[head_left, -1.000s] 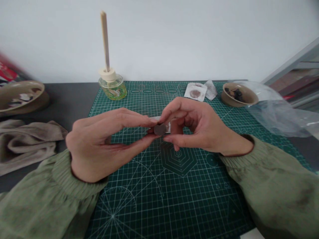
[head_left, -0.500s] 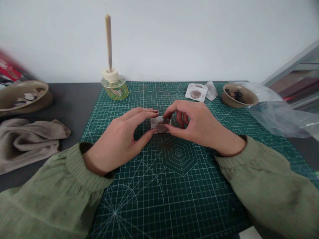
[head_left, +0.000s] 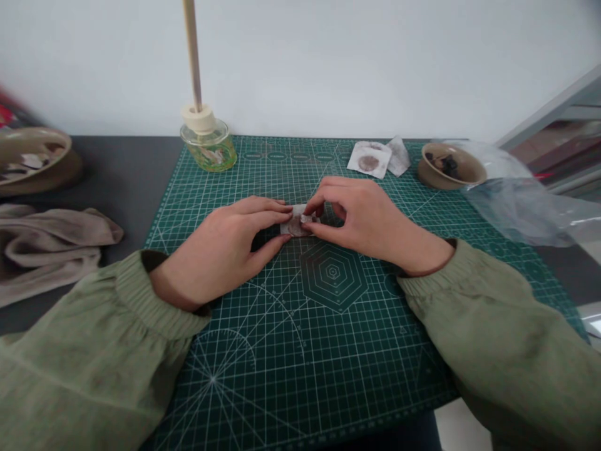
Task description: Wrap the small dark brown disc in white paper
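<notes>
A small piece of thin white paper [head_left: 295, 227] with a brownish round patch lies on the green cutting mat [head_left: 256, 401]. My left hand [head_left: 225, 244] is at its left side, with fingertips on the far corner and thumb on the near corner, pinning it down. My right hand [head_left: 364, 210] pinches a small crumpled whitish bit [head_left: 307, 219] between thumb and index finger, over the right part of the paper. Whether this bit is a folded edge of the same paper, I cannot tell. My right fingers hide some of it.
Brown-patched white papers [head_left: 369, 160] lie farther back. A bowl with dark bits [head_left: 444, 178] stands beside clear plastic [head_left: 521, 210]. At the back left is a reed diffuser [head_left: 209, 147]; a larger bowl [head_left: 61, 166] and a brown cloth [head_left: 61, 241] are at far left.
My right fingers have shifted slightly left over the paper and now pinch a whitish bit; a dark strip seen by them before no longer shows. The camera view has tipped down somewhat.
</notes>
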`<state>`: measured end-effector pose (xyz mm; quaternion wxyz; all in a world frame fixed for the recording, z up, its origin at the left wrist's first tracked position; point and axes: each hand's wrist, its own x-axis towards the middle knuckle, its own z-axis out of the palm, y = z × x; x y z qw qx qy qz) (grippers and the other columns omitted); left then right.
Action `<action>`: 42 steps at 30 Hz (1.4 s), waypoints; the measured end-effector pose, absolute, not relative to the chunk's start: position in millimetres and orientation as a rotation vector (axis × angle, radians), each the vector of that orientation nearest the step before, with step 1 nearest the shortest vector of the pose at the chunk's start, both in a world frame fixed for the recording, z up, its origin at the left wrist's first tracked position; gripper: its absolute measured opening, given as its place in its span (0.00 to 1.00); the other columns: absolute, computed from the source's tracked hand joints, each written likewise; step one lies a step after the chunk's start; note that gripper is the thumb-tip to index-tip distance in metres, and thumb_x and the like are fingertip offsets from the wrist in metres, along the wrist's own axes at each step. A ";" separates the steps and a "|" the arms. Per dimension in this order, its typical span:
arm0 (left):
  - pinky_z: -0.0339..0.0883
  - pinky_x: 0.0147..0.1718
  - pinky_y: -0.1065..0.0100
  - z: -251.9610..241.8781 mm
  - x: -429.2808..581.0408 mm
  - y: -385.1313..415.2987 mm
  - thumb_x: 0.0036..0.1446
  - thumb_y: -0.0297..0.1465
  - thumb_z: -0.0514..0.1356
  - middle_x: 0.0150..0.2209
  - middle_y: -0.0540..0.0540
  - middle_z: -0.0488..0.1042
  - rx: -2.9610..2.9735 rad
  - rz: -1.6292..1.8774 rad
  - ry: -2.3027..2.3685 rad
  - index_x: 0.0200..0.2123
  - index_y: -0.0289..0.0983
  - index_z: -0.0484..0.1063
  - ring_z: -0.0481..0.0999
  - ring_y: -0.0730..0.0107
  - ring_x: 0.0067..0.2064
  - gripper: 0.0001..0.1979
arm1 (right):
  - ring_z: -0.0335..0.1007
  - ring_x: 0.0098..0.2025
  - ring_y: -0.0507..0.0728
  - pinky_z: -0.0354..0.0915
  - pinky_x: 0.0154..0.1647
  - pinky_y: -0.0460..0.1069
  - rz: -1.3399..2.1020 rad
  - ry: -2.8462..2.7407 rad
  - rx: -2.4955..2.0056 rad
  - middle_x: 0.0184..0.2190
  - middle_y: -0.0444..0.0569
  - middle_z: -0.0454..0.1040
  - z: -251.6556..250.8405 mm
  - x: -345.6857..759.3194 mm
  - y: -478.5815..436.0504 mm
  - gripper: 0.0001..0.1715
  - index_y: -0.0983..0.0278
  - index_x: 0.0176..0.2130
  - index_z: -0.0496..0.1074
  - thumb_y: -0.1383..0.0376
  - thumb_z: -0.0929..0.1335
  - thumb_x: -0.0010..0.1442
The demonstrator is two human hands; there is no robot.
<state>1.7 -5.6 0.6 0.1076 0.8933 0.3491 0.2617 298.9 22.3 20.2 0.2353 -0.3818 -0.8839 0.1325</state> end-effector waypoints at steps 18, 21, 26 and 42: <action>0.86 0.78 0.41 4.0 2.5 -3.4 0.85 0.43 0.67 0.67 0.45 0.93 2.597 0.761 1.064 0.64 0.48 0.95 0.94 0.40 0.69 0.18 | 0.70 0.36 0.57 0.63 0.46 0.54 0.427 -2.430 -0.968 0.38 0.46 0.79 17.3 296.1 25.3 0.06 0.64 0.46 0.88 0.63 0.79 0.74; 0.86 0.79 0.41 4.3 3.7 -3.5 0.84 0.43 0.67 0.67 0.46 0.93 2.589 0.750 1.084 0.64 0.49 0.95 0.94 0.40 0.69 0.18 | 0.69 0.36 0.57 0.63 0.47 0.55 0.459 -2.461 -0.935 0.37 0.45 0.78 18.5 296.9 25.3 0.05 0.63 0.45 0.87 0.63 0.79 0.73; 0.87 0.78 0.41 6.9 5.0 -5.2 0.85 0.44 0.64 0.68 0.44 0.92 2.623 0.713 1.103 0.66 0.46 0.95 0.94 0.39 0.68 0.21 | 0.70 0.36 0.57 0.64 0.46 0.55 0.415 -2.417 -0.943 0.37 0.45 0.78 16.2 293.8 27.2 0.03 0.63 0.44 0.88 0.66 0.79 0.71; 0.90 0.74 0.38 8.1 1.5 -2.2 0.85 0.49 0.66 0.67 0.48 0.93 2.601 0.693 1.127 0.63 0.54 0.95 0.95 0.38 0.66 0.18 | 0.76 0.40 0.59 0.66 0.47 0.56 0.469 -2.405 -1.032 0.40 0.47 0.84 18.3 289.0 24.2 0.02 0.61 0.44 0.88 0.65 0.80 0.72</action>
